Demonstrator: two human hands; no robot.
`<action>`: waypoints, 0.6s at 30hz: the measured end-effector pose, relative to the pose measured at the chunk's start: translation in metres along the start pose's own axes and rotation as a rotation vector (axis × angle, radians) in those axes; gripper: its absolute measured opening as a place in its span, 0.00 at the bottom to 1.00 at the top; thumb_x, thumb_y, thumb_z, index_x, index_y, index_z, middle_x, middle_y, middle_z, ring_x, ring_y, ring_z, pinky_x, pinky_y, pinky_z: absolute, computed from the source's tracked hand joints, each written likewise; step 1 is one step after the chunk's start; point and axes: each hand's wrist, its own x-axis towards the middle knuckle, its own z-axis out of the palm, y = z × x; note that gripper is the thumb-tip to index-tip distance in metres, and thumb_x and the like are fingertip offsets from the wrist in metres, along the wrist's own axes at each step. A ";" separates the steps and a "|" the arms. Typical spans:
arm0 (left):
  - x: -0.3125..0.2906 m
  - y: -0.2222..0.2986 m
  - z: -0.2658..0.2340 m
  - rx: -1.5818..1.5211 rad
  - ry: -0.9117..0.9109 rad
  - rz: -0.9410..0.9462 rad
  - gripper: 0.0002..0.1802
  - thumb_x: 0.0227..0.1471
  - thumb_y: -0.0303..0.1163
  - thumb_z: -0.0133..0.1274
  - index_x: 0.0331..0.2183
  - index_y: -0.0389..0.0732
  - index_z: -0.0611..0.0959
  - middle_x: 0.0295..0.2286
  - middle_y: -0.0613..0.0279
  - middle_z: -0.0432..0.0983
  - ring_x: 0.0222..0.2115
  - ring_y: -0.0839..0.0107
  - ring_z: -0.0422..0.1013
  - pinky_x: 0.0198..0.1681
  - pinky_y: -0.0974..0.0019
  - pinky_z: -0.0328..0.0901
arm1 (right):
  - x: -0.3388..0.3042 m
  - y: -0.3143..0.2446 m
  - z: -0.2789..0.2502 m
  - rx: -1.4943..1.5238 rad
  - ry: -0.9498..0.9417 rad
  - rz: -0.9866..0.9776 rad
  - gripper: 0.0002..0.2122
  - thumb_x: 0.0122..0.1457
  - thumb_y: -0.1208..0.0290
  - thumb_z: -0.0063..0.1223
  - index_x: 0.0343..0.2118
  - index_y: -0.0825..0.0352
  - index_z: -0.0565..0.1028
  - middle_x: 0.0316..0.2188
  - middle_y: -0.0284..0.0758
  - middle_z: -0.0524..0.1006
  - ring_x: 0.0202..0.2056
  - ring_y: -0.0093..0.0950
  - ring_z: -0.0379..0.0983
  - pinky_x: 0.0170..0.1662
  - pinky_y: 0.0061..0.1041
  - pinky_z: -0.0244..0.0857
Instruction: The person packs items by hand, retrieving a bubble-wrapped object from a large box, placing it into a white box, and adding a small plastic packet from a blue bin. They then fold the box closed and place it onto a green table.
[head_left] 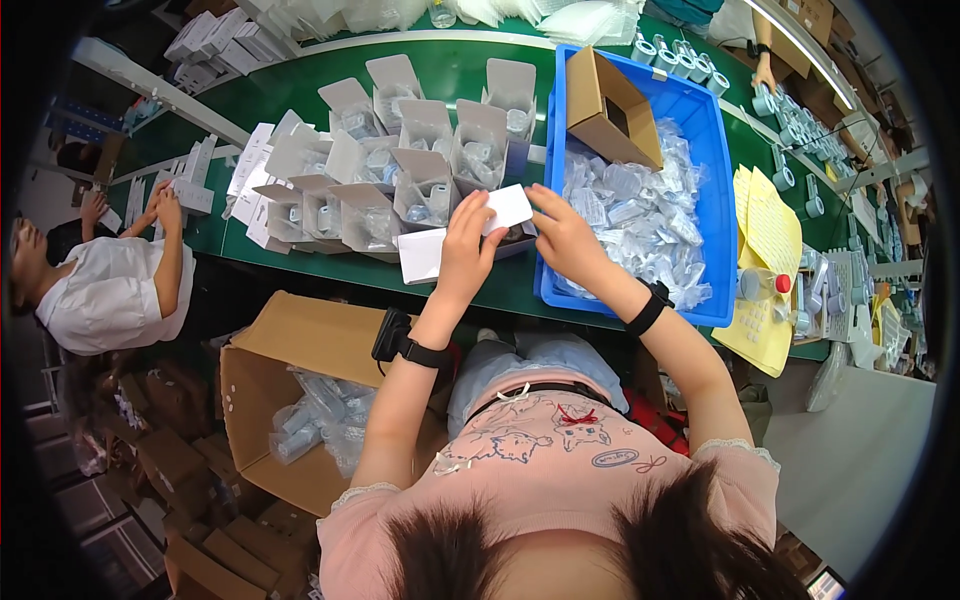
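Observation:
A small white carton (pixel 510 206) stands at the near edge of the green table, between my two hands. My left hand (pixel 466 238) is closed against its left side, fingertips on the white top. At the right side, my right hand (pixel 566 234) grips the carton with its fingers and thumb. A white flap (pixel 422 256) sticks out to the left beneath my left hand. The carton's dark inside or lower side shows only partly between the hands. Just beyond stand several open white cartons (pixel 427 185) with clear-bagged parts in them.
A blue bin (pixel 722 240) at the right holds many bagged parts and an open brown box (pixel 615 110). Yellow papers (pixel 768 235) and a red-capped bottle (pixel 765 284) lie beyond it. A cardboard box (pixel 290 345) with bagged parts sits below left. Another person (pixel 120 285) works at the left.

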 end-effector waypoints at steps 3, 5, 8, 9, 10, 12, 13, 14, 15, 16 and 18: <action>0.006 -0.001 -0.002 -0.005 0.057 -0.051 0.10 0.51 0.29 0.48 0.31 0.32 0.78 0.39 0.49 0.72 0.43 0.52 0.66 0.45 0.59 0.62 | 0.005 -0.012 -0.003 0.039 -0.165 -0.038 0.20 0.43 0.84 0.44 0.44 0.70 0.69 0.48 0.46 0.66 0.52 0.43 0.60 0.51 0.33 0.59; 0.010 0.001 0.000 -0.045 0.070 -0.112 0.11 0.52 0.31 0.47 0.31 0.32 0.78 0.37 0.49 0.73 0.41 0.52 0.67 0.44 0.59 0.62 | 0.004 -0.018 0.001 0.057 -0.139 -0.040 0.21 0.42 0.84 0.44 0.44 0.70 0.69 0.48 0.46 0.66 0.52 0.43 0.60 0.52 0.34 0.59; 0.016 0.004 0.001 -0.125 0.098 -0.235 0.13 0.54 0.33 0.45 0.31 0.32 0.77 0.33 0.49 0.75 0.38 0.54 0.69 0.41 0.60 0.63 | 0.004 -0.028 0.010 0.095 -0.088 -0.048 0.22 0.42 0.83 0.46 0.45 0.70 0.68 0.48 0.46 0.65 0.52 0.44 0.60 0.52 0.36 0.57; 0.019 0.005 0.000 -0.115 0.086 -0.247 0.13 0.55 0.33 0.45 0.31 0.32 0.78 0.32 0.50 0.75 0.36 0.54 0.70 0.39 0.60 0.64 | 0.005 -0.031 0.013 0.054 -0.099 -0.056 0.22 0.42 0.82 0.46 0.46 0.70 0.68 0.48 0.47 0.65 0.52 0.44 0.59 0.53 0.37 0.57; 0.022 0.005 -0.001 -0.103 0.074 -0.260 0.14 0.55 0.34 0.45 0.31 0.32 0.78 0.31 0.50 0.75 0.35 0.54 0.70 0.38 0.61 0.64 | 0.006 -0.034 0.017 0.014 -0.111 -0.066 0.23 0.41 0.82 0.47 0.46 0.71 0.67 0.48 0.47 0.65 0.52 0.45 0.59 0.53 0.37 0.56; 0.025 0.007 -0.004 -0.091 0.062 -0.272 0.14 0.55 0.34 0.45 0.31 0.32 0.78 0.29 0.50 0.75 0.33 0.55 0.70 0.37 0.61 0.64 | 0.004 -0.035 0.022 -0.026 -0.121 -0.075 0.23 0.41 0.81 0.48 0.46 0.71 0.67 0.48 0.47 0.64 0.52 0.45 0.59 0.53 0.38 0.55; 0.025 0.008 -0.007 -0.099 0.050 -0.294 0.14 0.55 0.34 0.45 0.31 0.32 0.78 0.29 0.50 0.75 0.33 0.55 0.70 0.36 0.61 0.64 | 0.002 -0.034 0.025 -0.064 -0.149 -0.066 0.23 0.41 0.81 0.48 0.46 0.71 0.67 0.48 0.47 0.63 0.53 0.45 0.58 0.53 0.38 0.55; 0.025 0.009 -0.009 -0.107 0.037 -0.316 0.14 0.55 0.34 0.45 0.31 0.33 0.78 0.29 0.50 0.75 0.32 0.55 0.70 0.36 0.61 0.64 | 0.000 -0.034 0.028 -0.101 -0.177 -0.056 0.23 0.41 0.80 0.48 0.46 0.71 0.67 0.49 0.47 0.63 0.53 0.44 0.57 0.53 0.38 0.55; 0.025 0.009 -0.009 -0.116 0.024 -0.338 0.14 0.55 0.34 0.45 0.32 0.33 0.78 0.29 0.50 0.75 0.32 0.55 0.70 0.35 0.61 0.64 | -0.002 -0.033 0.030 -0.139 -0.205 -0.047 0.24 0.41 0.79 0.49 0.46 0.71 0.67 0.49 0.48 0.62 0.53 0.44 0.57 0.53 0.39 0.54; 0.024 0.009 -0.010 -0.114 0.024 -0.339 0.14 0.55 0.34 0.45 0.32 0.33 0.78 0.29 0.50 0.75 0.32 0.55 0.70 0.35 0.61 0.64 | -0.002 -0.033 0.033 -0.137 -0.205 -0.047 0.24 0.41 0.79 0.49 0.46 0.71 0.67 0.49 0.48 0.62 0.53 0.44 0.57 0.53 0.39 0.54; 0.022 0.007 -0.008 -0.123 0.045 -0.226 0.14 0.55 0.34 0.44 0.33 0.34 0.79 0.28 0.52 0.76 0.29 0.61 0.71 0.33 0.65 0.64 | -0.001 -0.032 0.037 -0.216 -0.173 -0.046 0.24 0.41 0.79 0.49 0.47 0.71 0.67 0.50 0.48 0.61 0.54 0.44 0.55 0.54 0.39 0.54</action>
